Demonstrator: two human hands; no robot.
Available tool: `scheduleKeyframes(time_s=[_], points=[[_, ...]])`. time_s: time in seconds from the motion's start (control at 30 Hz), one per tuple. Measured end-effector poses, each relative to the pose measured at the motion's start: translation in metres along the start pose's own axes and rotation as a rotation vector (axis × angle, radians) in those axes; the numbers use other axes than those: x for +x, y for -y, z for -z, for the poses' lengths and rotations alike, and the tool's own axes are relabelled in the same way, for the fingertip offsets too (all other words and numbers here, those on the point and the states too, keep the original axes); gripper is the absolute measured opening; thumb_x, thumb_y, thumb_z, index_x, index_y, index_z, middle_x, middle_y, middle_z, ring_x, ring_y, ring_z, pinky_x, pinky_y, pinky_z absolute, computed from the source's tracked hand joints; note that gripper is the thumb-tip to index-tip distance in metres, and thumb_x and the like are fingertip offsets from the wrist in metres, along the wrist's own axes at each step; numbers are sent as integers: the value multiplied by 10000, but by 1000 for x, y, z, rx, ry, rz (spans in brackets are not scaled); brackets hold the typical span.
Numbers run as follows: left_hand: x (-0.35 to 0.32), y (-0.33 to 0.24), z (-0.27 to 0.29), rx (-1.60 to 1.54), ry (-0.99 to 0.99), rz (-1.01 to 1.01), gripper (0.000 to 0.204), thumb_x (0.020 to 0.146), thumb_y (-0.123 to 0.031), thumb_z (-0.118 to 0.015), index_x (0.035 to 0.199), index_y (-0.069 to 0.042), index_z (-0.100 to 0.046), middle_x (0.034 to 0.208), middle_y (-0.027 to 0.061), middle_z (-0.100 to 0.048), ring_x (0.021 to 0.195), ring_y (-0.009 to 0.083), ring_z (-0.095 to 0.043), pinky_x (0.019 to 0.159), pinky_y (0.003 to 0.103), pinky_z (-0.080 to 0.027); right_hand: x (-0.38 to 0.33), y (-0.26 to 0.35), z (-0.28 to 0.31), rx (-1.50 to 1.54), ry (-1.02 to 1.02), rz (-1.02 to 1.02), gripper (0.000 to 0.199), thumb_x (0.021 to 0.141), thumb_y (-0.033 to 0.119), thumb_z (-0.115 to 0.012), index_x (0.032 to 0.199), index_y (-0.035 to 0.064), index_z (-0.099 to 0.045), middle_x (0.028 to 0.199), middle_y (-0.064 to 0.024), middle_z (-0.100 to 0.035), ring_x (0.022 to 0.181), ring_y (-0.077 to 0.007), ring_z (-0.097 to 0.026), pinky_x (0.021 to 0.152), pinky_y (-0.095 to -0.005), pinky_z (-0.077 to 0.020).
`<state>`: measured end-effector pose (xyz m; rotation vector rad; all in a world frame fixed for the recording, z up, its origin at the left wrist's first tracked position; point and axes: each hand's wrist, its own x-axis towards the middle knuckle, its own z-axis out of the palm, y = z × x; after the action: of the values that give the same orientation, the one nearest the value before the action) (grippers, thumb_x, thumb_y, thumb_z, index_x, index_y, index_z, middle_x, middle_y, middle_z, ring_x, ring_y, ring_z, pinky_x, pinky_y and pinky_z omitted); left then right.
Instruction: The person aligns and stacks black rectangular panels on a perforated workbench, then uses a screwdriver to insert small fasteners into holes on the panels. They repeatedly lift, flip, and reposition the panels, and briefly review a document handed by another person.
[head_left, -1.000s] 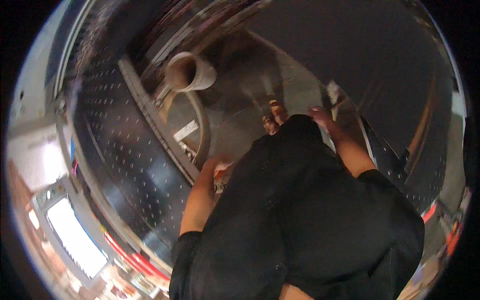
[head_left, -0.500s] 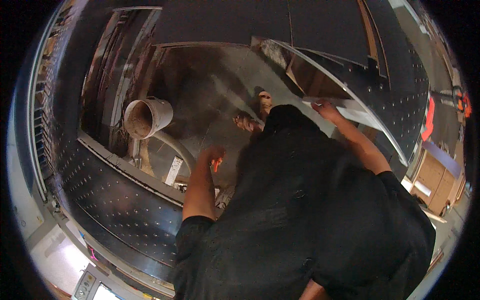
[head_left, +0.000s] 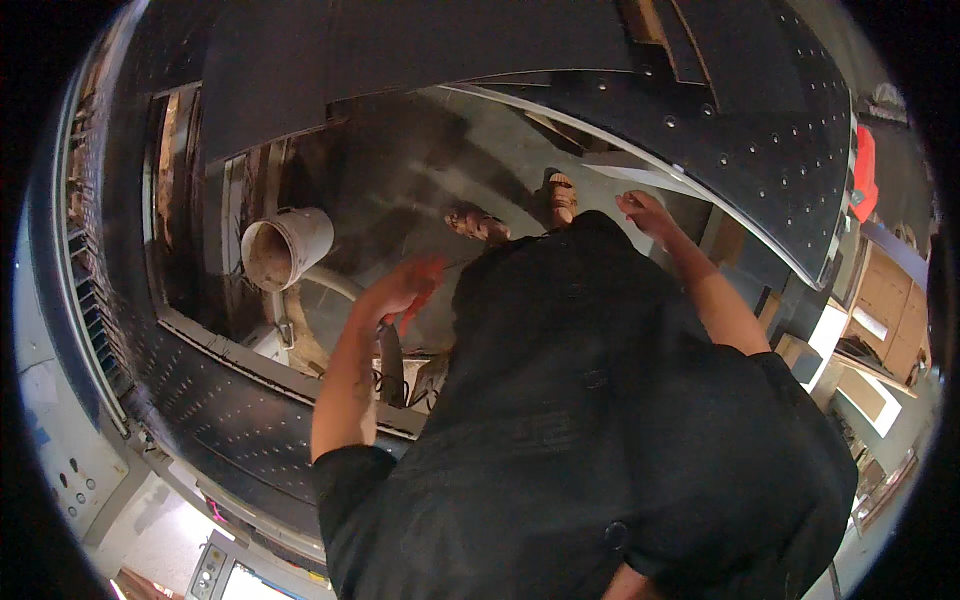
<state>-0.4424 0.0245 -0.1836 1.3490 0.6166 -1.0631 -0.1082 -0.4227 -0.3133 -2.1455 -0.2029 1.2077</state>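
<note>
My left hand [head_left: 402, 287], blurred by motion, is closed around a small orange object [head_left: 413, 308] that shows below its fingers; its kind cannot be made out. To the left of that hand, a dirty white bucket [head_left: 308, 238] lies tilted, its mouth turned toward the left, with a pale hose [head_left: 333, 282] beside it. My right hand [head_left: 646, 213] hangs over the floor with its fingers loosely bent and slightly apart, nothing visible in them. Just above it lies a white panel [head_left: 650, 177], apart from the fingers, beneath the edge of a black studded table section [head_left: 740, 140].
Black table sections with rows of studs [head_left: 230, 420] surround the gap where I stand. My shoes [head_left: 563, 198] show on the grey floor [head_left: 500, 150]. A red part [head_left: 863, 175] is at the far right, above wooden boards [head_left: 885, 300]. A control console [head_left: 210, 570] stands at lower left.
My right hand has let go of the white panel's edge. My left hand has moved left and a little up with the orange object. The view has shifted, and the table sections appear displaced.
</note>
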Motion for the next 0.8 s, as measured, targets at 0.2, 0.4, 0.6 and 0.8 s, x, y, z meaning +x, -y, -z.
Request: scheduleKeyframes(time_s=[0.2, 0.4, 0.6, 0.8], points=[[-154, -82, -43, 209, -280, 127, 471, 1037, -398, -668, 1350, -55, -589, 1018, 80, -690, 827, 138, -650, 655, 296, -516, 6, -42, 25, 60, -40, -82, 529, 989, 550, -667, 943, 25, -628, 833, -74, -628, 790, -192, -571, 774, -376, -480], [-260, -163, -97, -282, -238, -167, 413, 1018, -344, -701, 1245, -13, -600, 834, 56, -621, 654, 122, -585, 546, 286, -489, -4, -80, 46, -81, -31, -172, 490, 990, 507, -670, 1001, 17, -691, 857, -119, -671, 808, -221, -633, 809, -424, -503], [-242, -174, -127, -118, -507, -48, 378, 1033, -301, -676, 1272, -18, -598, 811, 8, -610, 664, 116, -583, 560, 284, -485, 37, -108, 52, 46, 109, -45, 585, 973, 583, -648, 1087, 14, -725, 975, -146, -734, 883, -247, -688, 851, -419, -530], [-220, -140, -146, 166, -785, 122, 403, 1003, -212, -670, 1367, -55, -598, 1151, 118, -732, 1005, 206, -679, 907, 360, -547, 91, -95, 52, -151, 116, 126, 614, 957, 602, -651, 1115, 13, -726, 1026, -153, -739, 911, -268, -698, 852, -419, -538]])
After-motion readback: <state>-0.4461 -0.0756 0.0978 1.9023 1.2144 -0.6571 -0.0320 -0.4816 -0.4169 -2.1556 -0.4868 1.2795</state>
